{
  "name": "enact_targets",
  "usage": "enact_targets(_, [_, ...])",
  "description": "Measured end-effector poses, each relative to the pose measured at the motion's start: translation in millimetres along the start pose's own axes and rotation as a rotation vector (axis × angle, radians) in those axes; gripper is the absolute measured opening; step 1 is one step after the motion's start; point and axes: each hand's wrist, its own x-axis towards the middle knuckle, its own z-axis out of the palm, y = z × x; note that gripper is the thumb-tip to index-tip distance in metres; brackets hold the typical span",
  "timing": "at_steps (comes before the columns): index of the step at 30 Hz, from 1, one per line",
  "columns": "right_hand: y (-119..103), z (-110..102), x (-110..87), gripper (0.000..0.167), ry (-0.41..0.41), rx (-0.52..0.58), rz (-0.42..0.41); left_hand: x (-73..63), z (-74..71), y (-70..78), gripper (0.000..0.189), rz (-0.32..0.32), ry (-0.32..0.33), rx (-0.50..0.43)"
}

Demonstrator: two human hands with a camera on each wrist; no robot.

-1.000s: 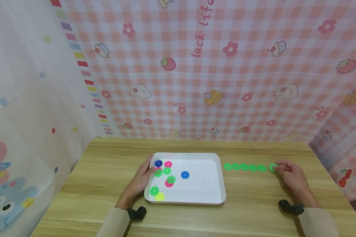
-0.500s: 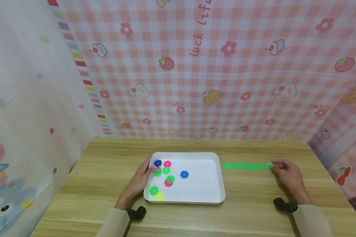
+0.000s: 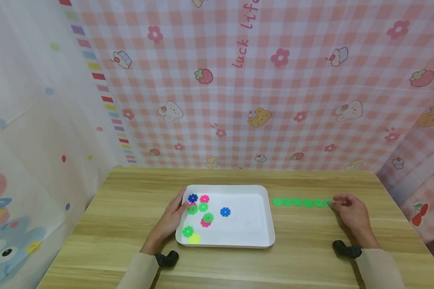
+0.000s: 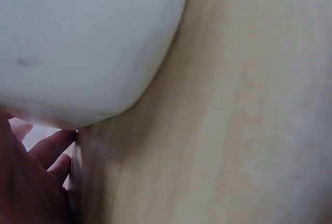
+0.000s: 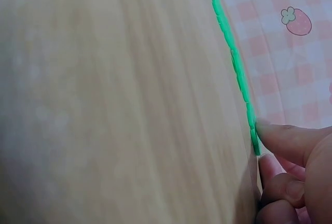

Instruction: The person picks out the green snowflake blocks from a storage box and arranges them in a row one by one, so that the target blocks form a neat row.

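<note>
In the head view my left hand (image 3: 173, 212) grips the left rim of a white tray (image 3: 246, 237), its thumb over the edge. The left wrist view shows its fingers at the tray's outer wall (image 4: 93, 53). Inside lie several flower-shaped plastic discs in pink, green, blue and yellow, among them a lone blue disc (image 3: 225, 212). To the right of the tray, several green discs (image 3: 297, 202) form a straight row on the table. My right hand (image 3: 353, 212) pinches the green disc (image 5: 254, 140) at the row's right end, partly covering it.
The wooden table (image 3: 296, 261) ends at a pink checked cloth (image 3: 231, 100) hanging behind it. A white patterned cloth (image 3: 47, 120) hangs on the left. Black cameras (image 3: 347, 249) sit on both wrists.
My right hand has moved left with the green disc, closing the gap to the row's end. My left hand stays on the tray, and the discs inside have not moved.
</note>
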Motion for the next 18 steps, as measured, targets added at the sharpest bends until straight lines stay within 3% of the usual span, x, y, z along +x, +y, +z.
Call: enact_targets(18, [-10,-1,-5.2,0.038,0.01,0.016,0.059,0.7,0.5,-0.9,0.056,0.028,-0.002,-0.008])
